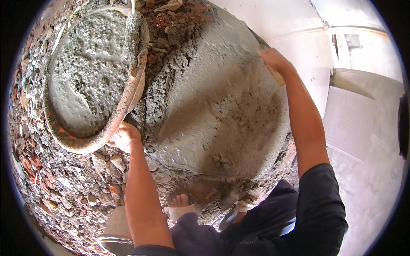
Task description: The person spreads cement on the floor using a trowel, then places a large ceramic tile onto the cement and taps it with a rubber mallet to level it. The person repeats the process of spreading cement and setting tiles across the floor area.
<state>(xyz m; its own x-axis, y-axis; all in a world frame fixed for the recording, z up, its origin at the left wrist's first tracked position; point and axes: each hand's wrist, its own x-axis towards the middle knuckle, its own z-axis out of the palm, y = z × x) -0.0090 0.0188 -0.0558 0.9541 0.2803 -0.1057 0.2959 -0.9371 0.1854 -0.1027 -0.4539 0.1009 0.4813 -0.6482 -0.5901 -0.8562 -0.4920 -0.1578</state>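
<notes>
My left hand (125,137) grips the near rim of a round mortar pan (139,91), fingers tucked under its edge. Wet grey mortar (92,64) fills much of the pan, and the pan tilts on the rubble. At the far right, by the foot of the wall, my right hand (275,61) is closed around a tool with a pale wooden handle (276,77). The hand hides most of this tool; a thin dark edge ahead of it may be its blade. Between my hands spreads a smoothed layer of wet mortar (218,102), partly in shadow.
Broken brick and stone rubble (55,183) covers the ground at left. A pale bucket (115,228) is beside my left forearm. My feet, one at the toes (181,199), are at the mortar's near edge. A pale wall (294,34) borders it on the right.
</notes>
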